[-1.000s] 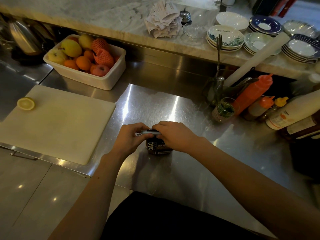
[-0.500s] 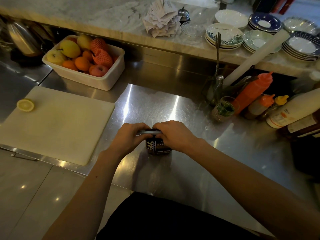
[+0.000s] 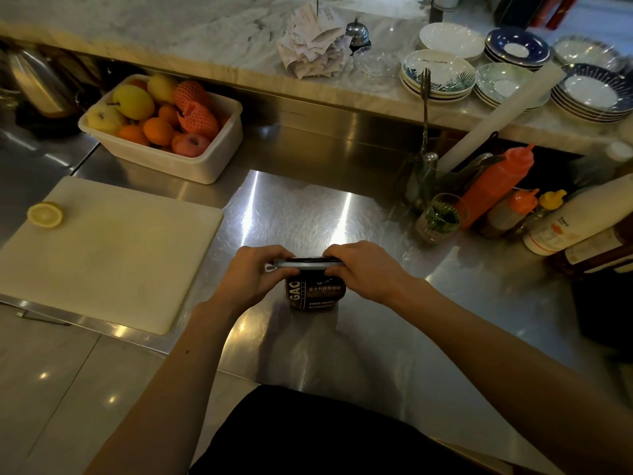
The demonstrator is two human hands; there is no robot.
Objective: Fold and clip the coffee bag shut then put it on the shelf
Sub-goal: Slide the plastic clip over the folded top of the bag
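A small dark coffee bag point(image 3: 315, 294) with white lettering stands upright on the steel counter point(image 3: 394, 337), its top folded down. A long pale clip point(image 3: 308, 264) lies across the folded top. My left hand point(image 3: 255, 275) grips the clip's left end and that side of the bag top. My right hand point(image 3: 364, 272) covers the clip's right end and pinches it there. My fingers hide both ends of the fold.
A white cutting board point(image 3: 106, 252) with a lemon half point(image 3: 45, 214) lies at left. A fruit tub point(image 3: 164, 128) stands behind it. Sauce bottles point(image 3: 493, 186), a glass point(image 3: 440, 219) and a utensil holder crowd the right. Stacked plates point(image 3: 442, 75) sit on the marble shelf point(image 3: 205, 36) beyond.
Both hands have stayed on the bag top. The clip now lies more fully along the fold, and my right hand has shifted slightly to the right along it.
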